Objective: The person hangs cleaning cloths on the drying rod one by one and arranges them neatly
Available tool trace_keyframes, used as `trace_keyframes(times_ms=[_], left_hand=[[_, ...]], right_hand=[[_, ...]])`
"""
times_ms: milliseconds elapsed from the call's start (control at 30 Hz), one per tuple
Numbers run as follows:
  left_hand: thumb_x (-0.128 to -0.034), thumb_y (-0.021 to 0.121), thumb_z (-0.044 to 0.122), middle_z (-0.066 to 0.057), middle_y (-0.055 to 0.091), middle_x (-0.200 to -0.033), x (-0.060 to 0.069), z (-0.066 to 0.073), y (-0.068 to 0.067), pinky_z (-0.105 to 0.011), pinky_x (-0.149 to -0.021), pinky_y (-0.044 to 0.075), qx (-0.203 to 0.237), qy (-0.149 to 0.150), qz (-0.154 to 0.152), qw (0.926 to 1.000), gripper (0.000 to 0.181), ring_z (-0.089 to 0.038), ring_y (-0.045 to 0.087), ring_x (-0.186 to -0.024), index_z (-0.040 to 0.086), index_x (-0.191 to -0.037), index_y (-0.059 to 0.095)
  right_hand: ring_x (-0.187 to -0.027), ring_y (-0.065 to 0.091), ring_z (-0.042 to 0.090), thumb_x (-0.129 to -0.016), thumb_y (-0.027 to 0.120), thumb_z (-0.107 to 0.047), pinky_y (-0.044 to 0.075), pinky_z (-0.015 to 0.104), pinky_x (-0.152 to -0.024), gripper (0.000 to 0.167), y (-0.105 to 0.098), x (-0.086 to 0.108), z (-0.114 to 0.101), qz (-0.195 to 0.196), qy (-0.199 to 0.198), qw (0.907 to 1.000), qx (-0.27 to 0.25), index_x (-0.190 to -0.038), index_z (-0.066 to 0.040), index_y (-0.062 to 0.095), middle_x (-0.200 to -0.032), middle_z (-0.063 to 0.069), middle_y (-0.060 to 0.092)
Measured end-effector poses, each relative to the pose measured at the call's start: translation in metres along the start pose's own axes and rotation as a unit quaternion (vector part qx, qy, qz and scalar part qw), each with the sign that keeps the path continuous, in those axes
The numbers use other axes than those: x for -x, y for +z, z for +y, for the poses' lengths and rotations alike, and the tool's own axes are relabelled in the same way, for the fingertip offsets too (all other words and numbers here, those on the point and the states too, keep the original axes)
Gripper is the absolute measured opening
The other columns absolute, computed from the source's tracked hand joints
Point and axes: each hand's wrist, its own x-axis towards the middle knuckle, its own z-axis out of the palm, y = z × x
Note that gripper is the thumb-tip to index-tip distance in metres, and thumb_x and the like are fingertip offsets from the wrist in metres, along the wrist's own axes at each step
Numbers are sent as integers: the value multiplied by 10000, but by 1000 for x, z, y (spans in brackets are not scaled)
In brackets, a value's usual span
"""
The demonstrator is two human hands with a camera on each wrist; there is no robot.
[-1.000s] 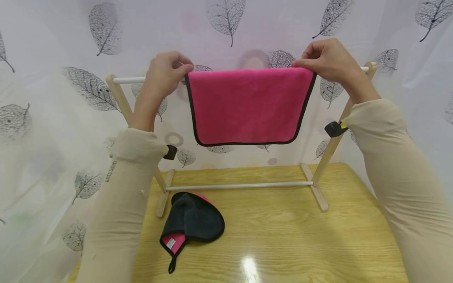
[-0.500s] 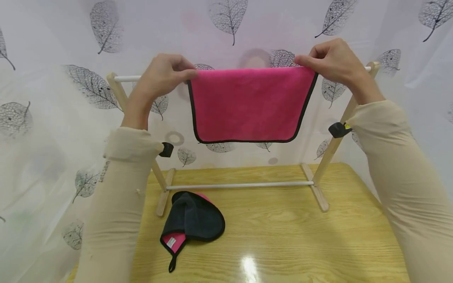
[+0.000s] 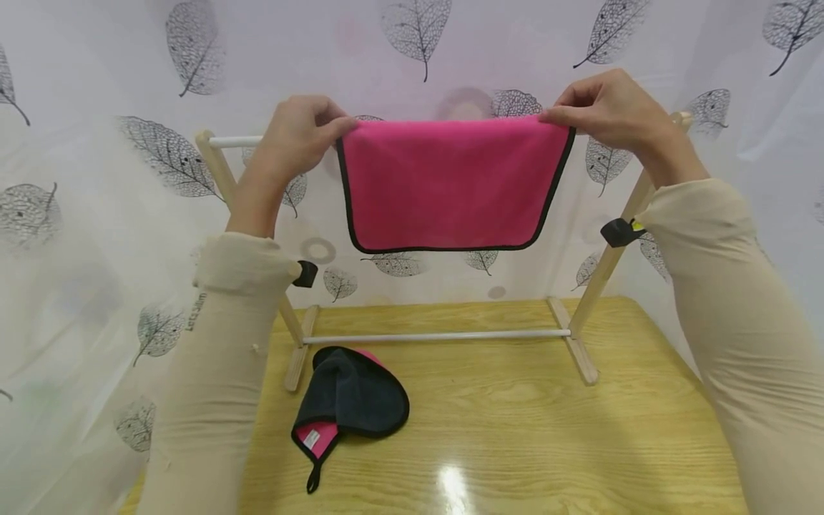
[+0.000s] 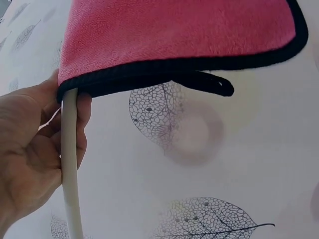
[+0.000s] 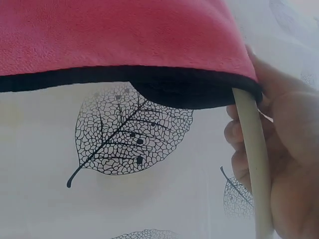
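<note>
A pink towel (image 3: 450, 189) with black edging hangs folded over the white top rod (image 3: 234, 141) of a wooden rack. At its upper left corner my left hand (image 3: 301, 136) pinches the fold between thumb and fingers. My right hand (image 3: 611, 114) pinches the upper right corner in the same way. In the left wrist view, the fingers reach behind the rod (image 4: 71, 164), and a black loop (image 4: 214, 83) shows below the towel's edge. The right wrist view shows the dark underside (image 5: 192, 92) of the back layer, with the right-hand fingers behind the rod.
A crumpled dark grey and pink cloth (image 3: 360, 397) with a hanging loop lies on the wooden table (image 3: 515, 429), near the rack's left foot (image 3: 301, 354). A lower white bar (image 3: 438, 337) joins the feet. Behind stands a leaf-patterned curtain (image 3: 96, 286).
The towel's front lower edge has risen slightly, and its top fold has lifted a little. My left hand shifted left, then came back to the corner. The crumpled cloth stays put.
</note>
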Motion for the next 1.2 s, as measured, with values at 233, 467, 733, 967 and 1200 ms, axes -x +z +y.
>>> trace_keyframes(times_ms=[233,467,733,967,1200], left_hand=[[-1044,626,362,-122,690,-1072,-1,-2,2,-292,-804,433,196,206,159,9995,363,-239,621,-972,57,-1240,626],[-1064,569,406,-80,625,-1228,-5,4,3,-296,-818,456,-265,12,-16,9996,391,-194,556,-1040,54,-1189,683],[-1022,638,414,-109,703,-1112,4,-4,-2,-316,-839,455,51,432,-34,9990,394,-187,593,-973,79,-1228,662],[-993,714,323,-99,705,-1126,7,-8,-4,-291,-866,450,224,739,-209,9968,342,-178,600,-971,55,-1205,698],[-1037,643,369,-90,664,-1225,4,-3,-5,-305,-864,437,82,499,-170,9986,352,-199,609,-1021,49,-1165,716]], right_hand=[[-764,470,136,-942,783,-312,367,216,-613,204,3,-1,2,396,-269,9989,29,-928,-127,697,-785,-60,596],[-784,462,135,-947,775,-337,359,242,-646,255,2,4,8,459,-268,9985,-138,-903,-91,729,-779,-59,613],[-868,432,161,-883,846,-324,317,289,-710,213,-1,3,2,-29,-83,9999,70,-933,-133,766,-796,-89,640],[-813,411,154,-980,730,-363,316,269,-659,254,1,0,4,62,-270,9995,156,-911,-131,806,-715,-79,615],[-747,446,137,-982,731,-332,344,231,-610,176,3,0,5,270,-491,9983,151,-951,-159,740,-773,-69,612]])
